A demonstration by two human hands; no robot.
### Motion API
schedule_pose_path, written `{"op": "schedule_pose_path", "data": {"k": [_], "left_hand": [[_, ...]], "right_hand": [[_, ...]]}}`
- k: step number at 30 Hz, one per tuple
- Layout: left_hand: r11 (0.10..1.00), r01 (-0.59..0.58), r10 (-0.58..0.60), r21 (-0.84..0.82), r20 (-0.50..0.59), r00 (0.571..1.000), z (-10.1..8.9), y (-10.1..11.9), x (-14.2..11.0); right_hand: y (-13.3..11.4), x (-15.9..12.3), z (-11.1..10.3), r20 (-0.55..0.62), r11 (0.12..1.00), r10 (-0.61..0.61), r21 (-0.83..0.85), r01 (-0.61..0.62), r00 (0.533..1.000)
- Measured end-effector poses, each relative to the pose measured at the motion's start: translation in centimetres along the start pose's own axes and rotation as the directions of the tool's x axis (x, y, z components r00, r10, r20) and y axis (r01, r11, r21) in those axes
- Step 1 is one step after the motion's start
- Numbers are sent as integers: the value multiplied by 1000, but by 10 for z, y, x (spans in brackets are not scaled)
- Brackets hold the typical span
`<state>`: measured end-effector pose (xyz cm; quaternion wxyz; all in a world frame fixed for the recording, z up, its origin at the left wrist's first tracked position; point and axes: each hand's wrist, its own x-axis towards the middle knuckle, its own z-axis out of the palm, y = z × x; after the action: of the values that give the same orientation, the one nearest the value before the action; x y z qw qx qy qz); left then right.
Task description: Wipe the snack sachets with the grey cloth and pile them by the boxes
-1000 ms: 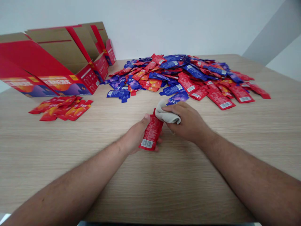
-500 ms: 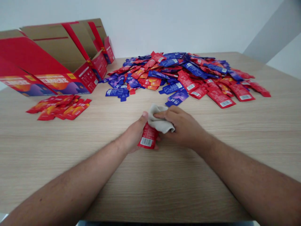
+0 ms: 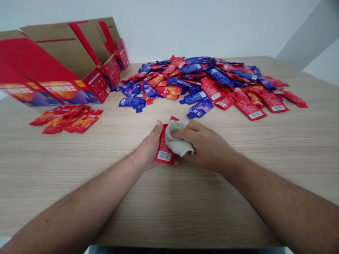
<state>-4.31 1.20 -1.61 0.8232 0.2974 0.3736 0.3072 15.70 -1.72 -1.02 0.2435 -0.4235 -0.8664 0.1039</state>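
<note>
A red sachet [image 3: 164, 148] with a white barcode near its lower end lies in my left hand [image 3: 151, 147], the thumb along its left edge and the fingers mostly hidden beneath it. My right hand [image 3: 205, 143] grips a crumpled light-grey cloth [image 3: 178, 139], pressed against the sachet's upper right part. The index finger pushes into a fold of the cloth. A red top tab of the sachet shows above the cloth.
A big pile of red and blue sachets [image 3: 196, 79] spreads across the back of the wooden table [image 3: 169, 211]. At the left stand open red cardboard boxes [image 3: 58, 70], with a small group of red-orange sachets [image 3: 69, 118] in front.
The cloth has moved slightly down and left over the sachet in my right hand, uncovering the sachet's top tab. My left thumb has shifted a little left and up.
</note>
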Motion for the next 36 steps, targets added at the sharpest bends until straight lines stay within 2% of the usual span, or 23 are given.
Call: {"op": "schedule_pose_path", "data": {"k": [2, 4, 7, 9, 10, 14, 15, 19, 20, 24, 25, 29, 31, 34, 36], "left_hand": [[1000, 8, -8, -20, 2, 1000, 2, -1, -1], [999, 0, 1, -34, 1, 1000, 3, -1, 0], [1000, -1, 2, -27, 19, 1000, -1, 0, 1], [1000, 12, -11, -9, 34, 999, -3, 0, 2], [1000, 8, -8, -5, 36, 999, -3, 0, 2], [999, -43, 43, -8, 57, 997, 0, -2, 4], [999, -41, 41, -1, 60, 997, -1, -1, 4], [999, -1, 0, 38, 29, 1000, -4, 1, 3], [999, 1, -2, 41, 32, 999, -4, 1, 3], [999, -40, 39, 21, 72, 997, -3, -1, 3], [999, -43, 42, 16, 71, 997, -2, -2, 3], [1000, -1, 2, -8, 26, 1000, -3, 1, 1], [999, 10, -9, -36, 10, 1000, -1, 2, 0], [998, 18, -18, -63, 6, 1000, 4, 3, 0], [997, 2, -3, -71, -9, 1000, 6, 6, 0]], "right_hand": [[-5, -1, -1, 107, 991, -129, 39, 126, 986], [-5, -2, -2, 151, 983, -182, 61, 175, 972], [5, 1, -4, 62, 999, -33, -5, 34, 998], [10, 3, -5, 21, 999, 39, -31, -38, 999], [10, 3, -5, 38, 999, 27, -19, -26, 999], [8, 2, -6, 177, 984, -160, 104, 143, 971], [10, 2, -6, 166, 985, -153, 100, 137, 974], [20, 2, -6, 18, 1000, 24, -8, -24, 1000], [20, 2, -6, 18, 1000, 18, -8, -18, 1000], [14, 1, -4, 135, 983, -160, 114, 145, 978], [14, 1, -4, 136, 984, -153, 116, 137, 979], [12, 1, -5, 29, 1000, 28, -1, -28, 999], [6, 1, -5, 64, 1000, -7, 12, 6, 998], [-2, -1, -3, 164, 989, -131, 94, 117, 978], [4, 0, 0, 93, 995, -67, 76, 60, 993]]}}
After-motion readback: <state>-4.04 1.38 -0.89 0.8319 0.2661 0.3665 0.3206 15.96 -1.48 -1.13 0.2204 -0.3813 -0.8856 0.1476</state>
